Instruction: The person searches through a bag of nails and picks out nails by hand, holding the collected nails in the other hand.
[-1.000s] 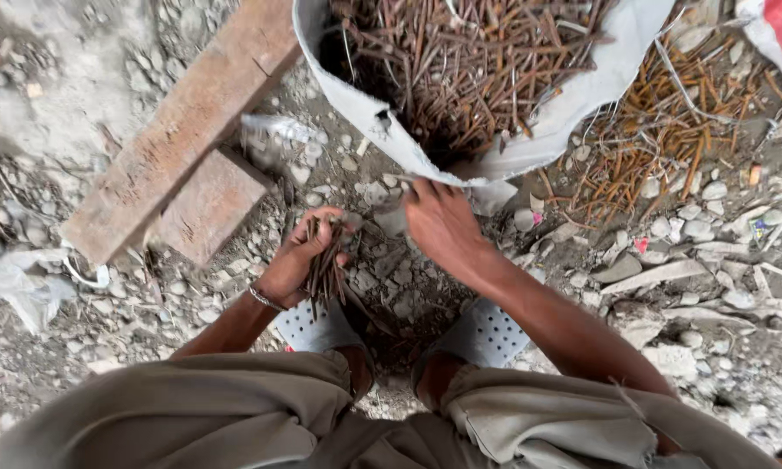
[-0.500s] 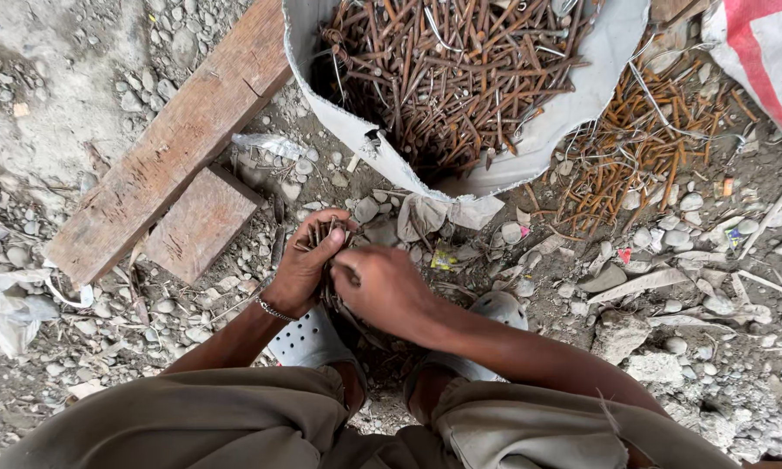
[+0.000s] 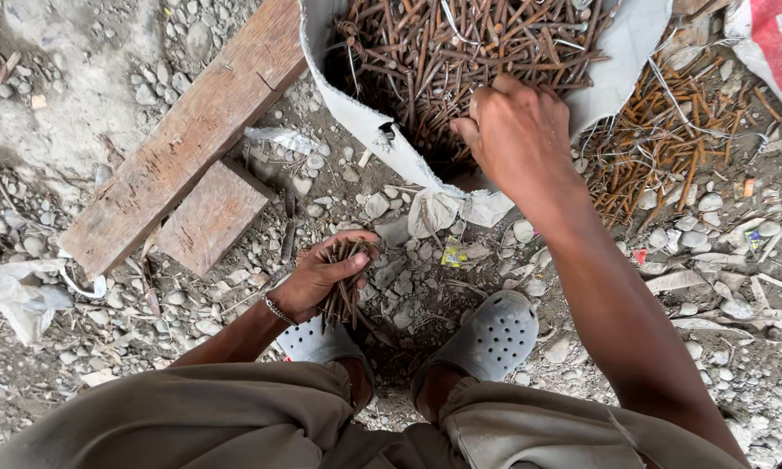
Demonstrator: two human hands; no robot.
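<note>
My left hand [image 3: 326, 274] grips a bundle of rusty nails [image 3: 346, 291] low over the gravel, just above my left grey perforated clog [image 3: 317, 340]. My right hand [image 3: 517, 130] reaches into the open white sack [image 3: 356, 113], fingers curled down among the pile of rusty nails [image 3: 425, 52] inside; whether it grips any is hidden. My right clog [image 3: 491, 334] stands beside the left one, and my khaki-trousered knees fill the bottom of the view.
Two wooden planks [image 3: 178, 178] lie on the gravel at the left. A loose heap of rusty nails and wire [image 3: 669, 130] lies on the ground right of the sack. A red and white sack [image 3: 777, 43] sits at the top right, crumpled plastic [image 3: 17, 291] at the left.
My right hand has left the bundle in my left hand and moved up and right into the sack of nails. My left hand stays low, still holding its bundle.
</note>
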